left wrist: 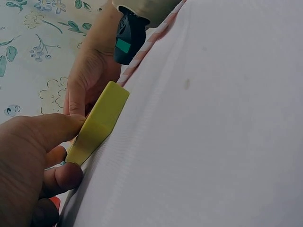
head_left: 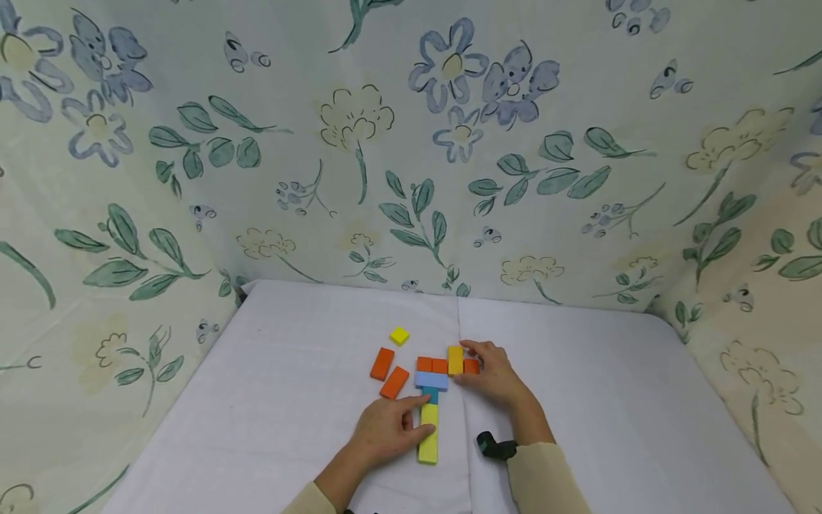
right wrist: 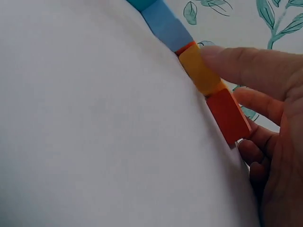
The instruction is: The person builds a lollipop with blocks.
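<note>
My right hand pinches an amber block, its thumb at the near end and a finger at the far end. A red-orange block lies right beside the amber one, under the same hand. To the left are two small red-orange blocks, with a light blue block just below them. My left hand reaches across a column below, one fingertip on a teal block and the thumb on a long yellow-green block. Its other fingers are bent beneath the palm.
Two loose red-orange blocks lie left of the arrangement, with a small yellow block behind them. A white cloth covers the table. Flowered fabric hangs behind it. A black device is on the right wrist.
</note>
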Demonstrator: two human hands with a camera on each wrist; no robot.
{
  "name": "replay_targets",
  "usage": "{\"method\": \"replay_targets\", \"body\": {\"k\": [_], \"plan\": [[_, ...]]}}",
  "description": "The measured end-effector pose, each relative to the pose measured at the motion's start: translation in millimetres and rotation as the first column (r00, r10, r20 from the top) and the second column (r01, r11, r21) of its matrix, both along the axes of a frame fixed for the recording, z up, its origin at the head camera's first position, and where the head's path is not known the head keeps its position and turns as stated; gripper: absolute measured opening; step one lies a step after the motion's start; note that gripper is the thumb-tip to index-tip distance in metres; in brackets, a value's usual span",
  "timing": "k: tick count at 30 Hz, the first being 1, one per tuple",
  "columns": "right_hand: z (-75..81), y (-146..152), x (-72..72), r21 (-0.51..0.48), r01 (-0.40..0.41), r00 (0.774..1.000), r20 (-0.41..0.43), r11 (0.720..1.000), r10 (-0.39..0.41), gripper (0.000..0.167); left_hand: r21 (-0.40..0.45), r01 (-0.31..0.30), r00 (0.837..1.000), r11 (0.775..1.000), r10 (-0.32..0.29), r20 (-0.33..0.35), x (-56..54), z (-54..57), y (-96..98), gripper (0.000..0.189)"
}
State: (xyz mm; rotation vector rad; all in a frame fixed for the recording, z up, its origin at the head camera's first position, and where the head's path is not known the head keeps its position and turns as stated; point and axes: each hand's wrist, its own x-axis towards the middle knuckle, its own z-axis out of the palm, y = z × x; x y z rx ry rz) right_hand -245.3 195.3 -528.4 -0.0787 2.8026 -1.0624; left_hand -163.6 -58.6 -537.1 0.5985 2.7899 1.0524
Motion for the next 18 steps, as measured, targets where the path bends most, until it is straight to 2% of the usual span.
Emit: {"method": "replay_targets", "body": {"k": [7,18], "plan": [[-2.3,1.0,7.0,0.023,0.019,1.0,-0.019,1.0,-0.019,0.06,-0.012,0.018,1.0,1.0,-0.018,-0.005,0.0,-4.4,2.4,0.052],[-0.9,-5.1,2.5,0.013,0.024,0.999,-0.022,1.0,-0.024,0.06,-0.004,0.001,1.0,1.0,-0.001,0.004,-2.7,-3.8,-0.2,0.053]]}}
